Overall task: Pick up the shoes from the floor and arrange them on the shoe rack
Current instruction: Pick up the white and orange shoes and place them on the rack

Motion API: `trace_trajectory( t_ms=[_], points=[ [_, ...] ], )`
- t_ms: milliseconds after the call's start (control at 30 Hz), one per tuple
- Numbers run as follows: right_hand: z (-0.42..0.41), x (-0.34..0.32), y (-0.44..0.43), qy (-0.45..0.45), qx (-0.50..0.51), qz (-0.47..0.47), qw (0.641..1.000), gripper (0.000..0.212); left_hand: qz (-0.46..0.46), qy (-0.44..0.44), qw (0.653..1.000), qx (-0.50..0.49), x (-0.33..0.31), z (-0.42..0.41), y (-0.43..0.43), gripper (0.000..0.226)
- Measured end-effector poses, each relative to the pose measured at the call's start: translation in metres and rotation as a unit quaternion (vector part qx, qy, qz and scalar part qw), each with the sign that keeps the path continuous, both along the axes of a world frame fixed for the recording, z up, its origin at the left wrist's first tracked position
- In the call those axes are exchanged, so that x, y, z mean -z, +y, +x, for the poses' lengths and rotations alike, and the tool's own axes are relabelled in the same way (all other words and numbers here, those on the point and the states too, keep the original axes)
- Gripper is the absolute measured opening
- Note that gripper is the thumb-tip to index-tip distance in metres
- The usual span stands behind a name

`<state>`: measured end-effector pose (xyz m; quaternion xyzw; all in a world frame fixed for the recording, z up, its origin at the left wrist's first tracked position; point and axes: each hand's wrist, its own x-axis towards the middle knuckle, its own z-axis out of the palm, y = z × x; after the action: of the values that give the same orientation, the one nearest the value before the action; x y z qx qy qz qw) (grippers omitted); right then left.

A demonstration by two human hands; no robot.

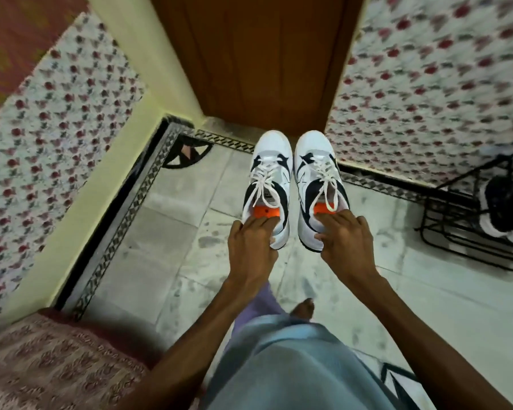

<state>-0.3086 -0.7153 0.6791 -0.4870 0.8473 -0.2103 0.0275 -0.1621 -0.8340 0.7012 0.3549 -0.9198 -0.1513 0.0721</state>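
Two white sneakers with dark navy panels, white laces and orange insoles point away from me, side by side above the marble floor. My left hand (251, 241) grips the heel of the left sneaker (268, 179), fingers inside its opening. My right hand (345, 235) grips the heel of the right sneaker (319, 179) the same way. A black wire shoe rack (444, 220) stands at the right edge of the view, holding a black shoe with a white sole (504, 211).
A brown wooden door (258, 60) is straight ahead. Flower-patterned curtains (433, 84) hang on both sides. A pinkish patterned cushion (51, 368) fills the lower left. My bare foot (304, 307) rests on the patterned marble floor (160, 238).
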Motion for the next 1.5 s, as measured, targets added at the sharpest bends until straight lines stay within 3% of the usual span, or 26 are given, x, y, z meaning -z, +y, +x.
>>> trace_trajectory(
  t_ms=[333,667,900,1133,1333,1500],
  points=[
    [-0.210,0.012,0.202,0.033,0.165,0.011,0.986,0.042,0.005,0.027,0.990,0.139,0.008,-0.257,0.176,0.048],
    [-0.429,0.007,0.393,0.031,0.186,0.048,0.981,0.036,0.036,0.044,0.985,0.165,0.013,-0.480,0.359,0.042],
    [-0.548,0.021,0.514,0.032,0.129,0.053,0.990,0.037,0.012,0.012,0.992,0.129,0.035,-0.579,0.480,0.043],
    [-0.649,0.061,0.633,0.023,0.002,0.042,0.999,0.035,0.008,-0.022,1.000,0.016,0.073,-0.649,0.622,0.046],
    [-0.684,0.103,0.688,0.020,-0.100,0.055,0.993,0.037,0.019,-0.079,0.996,-0.039,0.109,-0.664,0.700,0.046],
    [-0.672,0.180,0.714,0.000,-0.168,0.080,0.982,0.043,0.047,-0.146,0.987,-0.043,0.186,-0.641,0.744,0.056]
  ],
)
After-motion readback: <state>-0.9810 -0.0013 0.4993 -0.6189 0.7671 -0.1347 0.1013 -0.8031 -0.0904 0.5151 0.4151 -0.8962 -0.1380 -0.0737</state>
